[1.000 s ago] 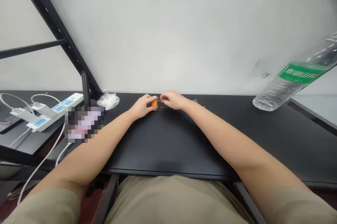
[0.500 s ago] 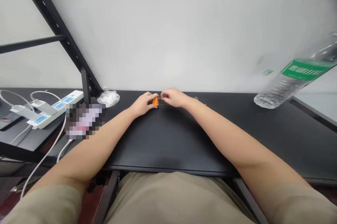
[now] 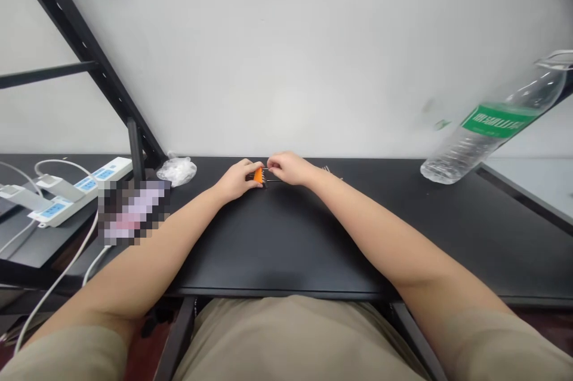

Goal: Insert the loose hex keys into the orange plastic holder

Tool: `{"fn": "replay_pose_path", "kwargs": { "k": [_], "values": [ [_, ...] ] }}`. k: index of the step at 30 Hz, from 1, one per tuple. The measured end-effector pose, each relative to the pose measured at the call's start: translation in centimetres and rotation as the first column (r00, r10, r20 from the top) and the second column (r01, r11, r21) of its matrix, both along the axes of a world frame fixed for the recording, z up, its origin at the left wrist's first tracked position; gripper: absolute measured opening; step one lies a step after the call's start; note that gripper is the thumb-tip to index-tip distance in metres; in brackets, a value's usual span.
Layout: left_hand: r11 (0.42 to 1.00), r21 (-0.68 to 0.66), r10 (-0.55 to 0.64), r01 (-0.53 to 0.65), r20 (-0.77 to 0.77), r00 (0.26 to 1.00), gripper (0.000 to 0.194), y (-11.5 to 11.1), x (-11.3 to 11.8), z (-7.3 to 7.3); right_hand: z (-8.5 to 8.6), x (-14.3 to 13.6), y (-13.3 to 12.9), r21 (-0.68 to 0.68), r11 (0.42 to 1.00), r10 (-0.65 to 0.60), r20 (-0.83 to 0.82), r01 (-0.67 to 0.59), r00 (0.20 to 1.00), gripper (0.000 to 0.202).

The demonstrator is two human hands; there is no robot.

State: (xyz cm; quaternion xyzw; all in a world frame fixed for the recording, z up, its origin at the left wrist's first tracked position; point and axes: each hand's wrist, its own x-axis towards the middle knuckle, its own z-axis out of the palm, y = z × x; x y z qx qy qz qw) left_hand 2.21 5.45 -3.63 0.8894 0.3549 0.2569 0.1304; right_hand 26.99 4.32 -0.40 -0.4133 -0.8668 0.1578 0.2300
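My left hand [image 3: 237, 181] grips a small orange holder [image 3: 258, 175] between thumb and fingers, near the back of the black desk [image 3: 286, 249]. Several thin metal pieces stick out of the holder's right side. Just right of it, my right hand [image 3: 286, 168] is pinched around the end of a thin metal rod, whose exact shape is too small to tell. Another thin rod [image 3: 274, 181] runs from the holder toward the underside of my right hand. Behind my right wrist, several more thin metal pieces [image 3: 326, 169] lie on the desk, partly hidden.
A large clear bottle with a green label [image 3: 496, 120] stands at the right. On the left are a crumpled plastic bag [image 3: 178, 171], a blurred-out device [image 3: 134, 211], a white power strip [image 3: 85, 193] with cables, and a black metal frame [image 3: 85, 46].
The whole view has shifted slightly, so the desk items appear further left. Both hands keep nearly the same pose around the orange holder.
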Motion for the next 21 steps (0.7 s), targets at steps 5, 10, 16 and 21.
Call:
{"fn": "replay_pose_path", "kwargs": {
  "k": [5, 10, 16, 21],
  "values": [
    [1.0, -0.002, -0.005, 0.005, -0.001, 1.0, 0.049, -0.2, 0.0, 0.3, 0.2, -0.2, -0.3, 0.01, 1.0, 0.001, -0.017, -0.001, 1.0, 0.013],
    [1.0, -0.007, -0.004, 0.004, 0.007, 1.0, 0.048, -0.2, 0.0, 0.3, 0.4, -0.5, -0.5, 0.034, 0.999, 0.006, 0.008, -0.006, 1.0, 0.014],
    [1.0, -0.007, -0.015, 0.015, 0.02, 1.0, 0.054, 0.2, -0.1, -0.1, 0.8, -0.9, -1.1, 0.136, 0.99, 0.004, 0.125, -0.021, 0.992, 0.016],
    [0.998, -0.012, -0.067, 0.067, 0.03, 0.997, 0.051, 0.2, 0.0, 0.0, 1.0, -2.2, -1.6, 0.155, 0.986, 0.044, 0.078, -0.056, 0.996, 0.015]
  ]
}}
